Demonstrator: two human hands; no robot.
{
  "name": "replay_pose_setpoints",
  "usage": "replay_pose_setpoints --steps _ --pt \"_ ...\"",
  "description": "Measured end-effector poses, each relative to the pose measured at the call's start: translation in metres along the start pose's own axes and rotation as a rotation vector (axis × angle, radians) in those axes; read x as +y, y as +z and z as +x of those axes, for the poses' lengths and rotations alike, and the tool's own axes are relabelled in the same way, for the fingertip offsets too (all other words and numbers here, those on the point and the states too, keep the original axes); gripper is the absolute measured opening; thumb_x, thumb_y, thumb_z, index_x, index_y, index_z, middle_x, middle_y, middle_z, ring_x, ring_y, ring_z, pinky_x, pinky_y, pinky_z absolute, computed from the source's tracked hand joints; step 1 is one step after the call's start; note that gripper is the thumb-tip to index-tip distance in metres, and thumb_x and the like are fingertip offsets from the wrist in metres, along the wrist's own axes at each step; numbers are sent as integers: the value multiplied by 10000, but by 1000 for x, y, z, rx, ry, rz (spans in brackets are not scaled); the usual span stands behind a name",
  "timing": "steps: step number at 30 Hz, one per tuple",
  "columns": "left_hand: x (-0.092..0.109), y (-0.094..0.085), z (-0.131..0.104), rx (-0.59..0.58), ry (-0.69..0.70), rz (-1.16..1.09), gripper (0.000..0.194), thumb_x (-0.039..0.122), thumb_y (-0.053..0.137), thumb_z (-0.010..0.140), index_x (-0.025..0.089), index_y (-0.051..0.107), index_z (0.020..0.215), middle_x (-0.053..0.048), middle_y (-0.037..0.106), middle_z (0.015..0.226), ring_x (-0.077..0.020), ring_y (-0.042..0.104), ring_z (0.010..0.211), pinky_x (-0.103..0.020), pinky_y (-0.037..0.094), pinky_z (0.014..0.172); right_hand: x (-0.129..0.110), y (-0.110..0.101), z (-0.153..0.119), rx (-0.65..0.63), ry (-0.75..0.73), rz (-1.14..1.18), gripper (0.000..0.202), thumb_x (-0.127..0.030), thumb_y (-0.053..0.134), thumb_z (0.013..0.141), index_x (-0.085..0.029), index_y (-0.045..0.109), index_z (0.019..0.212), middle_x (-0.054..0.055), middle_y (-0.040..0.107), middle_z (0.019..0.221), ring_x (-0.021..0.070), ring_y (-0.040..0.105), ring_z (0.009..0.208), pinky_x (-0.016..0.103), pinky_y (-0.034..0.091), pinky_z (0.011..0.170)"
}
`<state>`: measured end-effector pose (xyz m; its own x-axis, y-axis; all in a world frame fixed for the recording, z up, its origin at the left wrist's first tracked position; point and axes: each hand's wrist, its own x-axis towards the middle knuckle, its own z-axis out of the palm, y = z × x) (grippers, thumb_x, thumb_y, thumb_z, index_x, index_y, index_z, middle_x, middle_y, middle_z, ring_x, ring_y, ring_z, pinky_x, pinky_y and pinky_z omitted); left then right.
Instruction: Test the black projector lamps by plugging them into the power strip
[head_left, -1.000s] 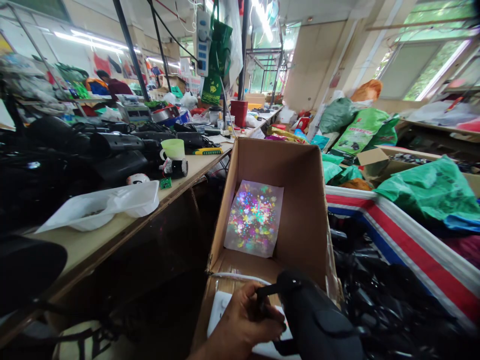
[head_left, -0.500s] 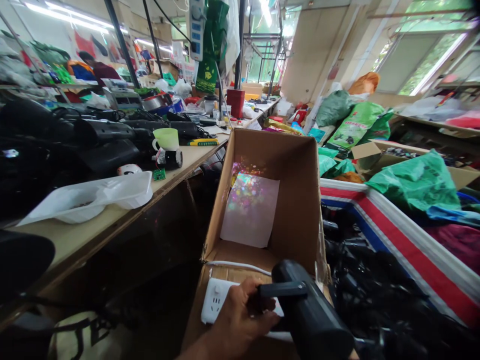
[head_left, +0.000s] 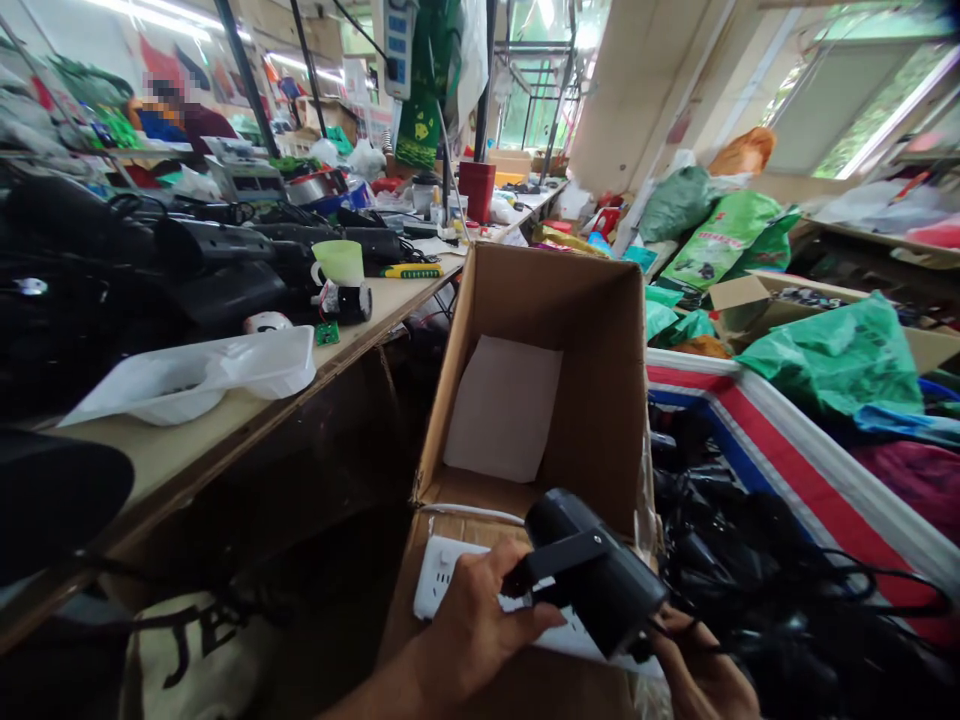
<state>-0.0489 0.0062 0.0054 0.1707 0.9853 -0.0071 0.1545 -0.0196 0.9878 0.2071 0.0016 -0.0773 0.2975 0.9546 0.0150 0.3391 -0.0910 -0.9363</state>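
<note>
A black cylindrical projector light with a flat bracket is held over the near end of a cardboard box. My left hand is closed on the bracket, its thumb below and fingers above. At the lamp's rear end, my right hand has its fingers closed around the cord where it leaves the housing; the fingertips are partly hidden. A white power strip lies beneath the lamp on the cardboard. Inside the box, a white sheet of paper shows no coloured light.
On the left bench stand a white plastic tray, a green cup, a yellow-green cutter and several black lamp housings. To the right, a striped bag holds black lamps and cords. A person is far back left.
Coloured light spots on the paper have vanished. The lamp has turned and shifted slightly left, its rear end lifted into view. My right hand has come into view at the rear.
</note>
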Motion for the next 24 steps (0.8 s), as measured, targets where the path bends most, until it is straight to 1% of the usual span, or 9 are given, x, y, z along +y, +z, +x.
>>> replay_pose_setpoints --steps 3,5,7,9,11,15,18,22,24 --pt "0 -1 -1 38 -75 -142 273 325 764 693 173 635 879 7 590 724 -149 532 672 -251 411 613 -3 0 -6 -16 30 -9 415 -561 749 570 -186 710 743 69 750 753 237 698 681 264 575 598" --pt "-3 -1 0 83 -104 -296 293 260 789 651 173 624 878 10 610 720 -145 562 662 -248 447 607 -3 2 -13 -30 45 -50 440 -576 728 593 -172 709 765 79 742 720 219 687 633 263 565 567" --pt "-7 -1 0 122 -99 -407 289 236 798 633 172 605 840 13 620 714 -142 584 661 -250 479 607 -3 4 -20 -50 62 -81 463 -585 705 623 -156 693 796 80 725 662 198 664 570 260 547 521" --pt "-10 -2 2 130 -90 -445 254 224 790 652 170 589 798 15 629 717 -135 600 668 -252 501 627 -5 5 -23 -68 73 -95 455 -583 688 655 -153 667 802 63 698 595 178 632 508 254 521 477" --pt "-11 -3 2 123 -86 -459 223 206 779 677 169 587 784 21 635 718 -124 607 669 -248 509 642 -7 5 -23 -71 67 -113 416 -565 668 699 -164 640 806 57 699 608 175 639 526 256 522 501" --pt "-9 -4 1 102 -59 -505 230 204 784 688 173 598 819 18 653 747 -131 621 704 -257 519 650 -7 5 -21 32 -21 -192 380 -548 627 743 -181 606 839 74 718 713 214 682 650 300 535 609" --pt "-7 -4 0 69 -55 -531 235 212 792 683 165 614 829 -7 673 784 -158 637 745 -279 527 657 -9 7 -17 87 -119 -270 362 -529 599 749 -183 624 851 86 720 767 226 680 688 308 517 642" --pt "-8 -3 3 64 -74 -558 251 219 811 662 161 622 816 -15 686 784 -164 642 736 -289 527 656 -22 10 -9 26 -213 -380 266 -442 572 776 -196 651 837 61 701 747 203 644 661 284 484 623" --pt "-11 -3 5 74 -89 -576 263 219 820 652 167 617 813 -3 684 769 -153 637 724 -280 524 654 -27 13 -3 -27 -247 -426 228 -394 562 785 -204 659 865 56 701 790 204 641 714 282 485 659"
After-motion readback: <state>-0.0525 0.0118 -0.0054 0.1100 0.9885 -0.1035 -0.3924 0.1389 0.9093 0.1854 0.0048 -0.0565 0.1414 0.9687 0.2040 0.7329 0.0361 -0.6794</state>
